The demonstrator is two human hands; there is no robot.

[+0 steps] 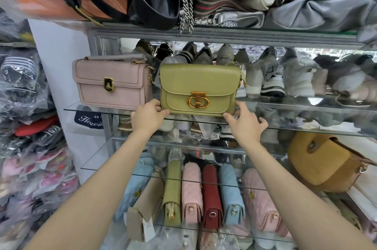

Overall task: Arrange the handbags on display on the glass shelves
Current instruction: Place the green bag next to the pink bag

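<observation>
An olive-green handbag (199, 88) with a gold clasp stands upright on the middle glass shelf (285, 130). My left hand (150, 116) grips its lower left corner, thumb on the front. My right hand (245, 122) holds the lower right corner, thumb at the bag's bottom edge, other fingers spread under the shelf edge. A pale pink handbag (112, 83) with a gold lock stands just to the left on the same shelf, close to the green one.
Shoes in plastic fill the shelf behind the bags. The top shelf holds piled bags and a hanging chain (186, 5). Lower down stands a row of several quilted bags (212, 194) and a mustard bag (324, 163). Wrapped goods are stacked at left.
</observation>
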